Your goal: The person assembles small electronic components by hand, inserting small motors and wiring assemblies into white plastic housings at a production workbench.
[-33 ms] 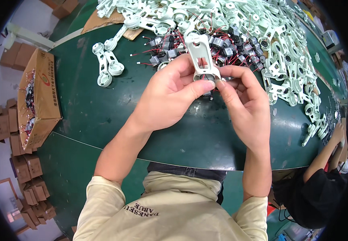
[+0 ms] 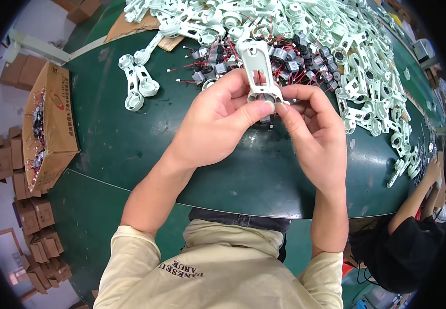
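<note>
Cardboard box (image 2: 60, 139), probably motors (image 2: 38, 126) inside, casing (image 2: 256, 59) held

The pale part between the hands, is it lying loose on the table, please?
No, the part is held in the left hand, with the right hand at its lower end.

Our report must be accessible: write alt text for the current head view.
A person's left hand and right hand hold a pale green casing above a dark green table. Beyond lie small red-wired grey parts and a heap of pale green pieces; an open cardboard box is at left, a co-worker's hands at right.
</note>
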`<state>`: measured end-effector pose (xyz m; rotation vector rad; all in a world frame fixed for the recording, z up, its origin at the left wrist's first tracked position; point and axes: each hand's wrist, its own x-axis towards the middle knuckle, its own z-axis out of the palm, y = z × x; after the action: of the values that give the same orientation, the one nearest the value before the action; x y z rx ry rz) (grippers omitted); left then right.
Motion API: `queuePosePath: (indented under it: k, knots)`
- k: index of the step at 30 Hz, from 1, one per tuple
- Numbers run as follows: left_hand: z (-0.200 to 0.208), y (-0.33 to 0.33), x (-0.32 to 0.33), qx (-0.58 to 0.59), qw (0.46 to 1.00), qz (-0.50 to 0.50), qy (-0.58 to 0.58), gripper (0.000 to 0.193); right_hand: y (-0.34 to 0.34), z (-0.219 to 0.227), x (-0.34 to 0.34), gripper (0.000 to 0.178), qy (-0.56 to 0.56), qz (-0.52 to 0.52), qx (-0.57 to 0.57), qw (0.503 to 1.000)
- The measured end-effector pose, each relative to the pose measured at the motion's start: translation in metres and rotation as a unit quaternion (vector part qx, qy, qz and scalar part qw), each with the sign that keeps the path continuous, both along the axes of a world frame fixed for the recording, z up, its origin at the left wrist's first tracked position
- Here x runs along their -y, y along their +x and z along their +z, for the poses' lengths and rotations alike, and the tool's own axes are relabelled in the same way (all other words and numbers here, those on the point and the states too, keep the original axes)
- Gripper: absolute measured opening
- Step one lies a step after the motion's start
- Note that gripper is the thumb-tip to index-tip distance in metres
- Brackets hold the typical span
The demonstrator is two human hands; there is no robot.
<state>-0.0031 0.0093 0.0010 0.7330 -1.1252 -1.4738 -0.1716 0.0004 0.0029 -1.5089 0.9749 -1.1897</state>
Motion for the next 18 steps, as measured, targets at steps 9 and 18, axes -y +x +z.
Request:
queuePosePath:
  k: [9, 18]
  knots:
    - [0.008, -0.002, -0.002, 0.054, 0.998, 0.011, 0.037, 0.036, -0.001, 0.016, -0.002, 0.017, 0.119, -0.013, 0.046, 0.992]
    - [0.001, -0.016, -0.004, 0.069, 0.995, 0.075, -0.016, 0.031, 0.0, 0.009, 0.002, 0.023, 0.147, 0.017, 0.166, 0.975]
